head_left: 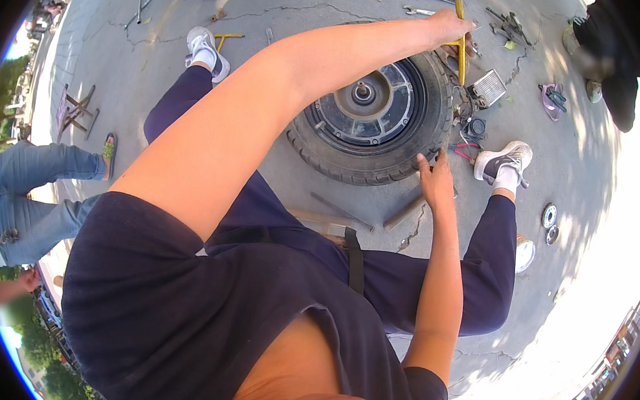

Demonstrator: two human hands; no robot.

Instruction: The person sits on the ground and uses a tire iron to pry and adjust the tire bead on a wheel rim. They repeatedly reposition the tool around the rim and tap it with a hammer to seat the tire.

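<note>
My left arm stretches across the wheel, and my left hand (450,29) is closed around a yellow T-handle wrench (461,62) above the wheel's far right edge. Under that arm a black-tyred wheel (366,168) with a grey metal hub (339,120) lies flat on the ground; its far left part is hidden. My right hand (437,182) is at the tyre's near right edge, thumb and fingers apart, with nothing visibly held. Whether it touches the rubber I cannot tell. Just beyond it are red-handled pliers (467,145) and coiled black cable (476,127).
A finned metal box (488,88) sits right of the wheel. Spanners (419,11) and another yellow T-handle tool (227,36) lie farther off. A metal bar (341,210) is nearer me. Two round metal parts (550,215) lie right. People stand at left (42,183) and far right (614,64).
</note>
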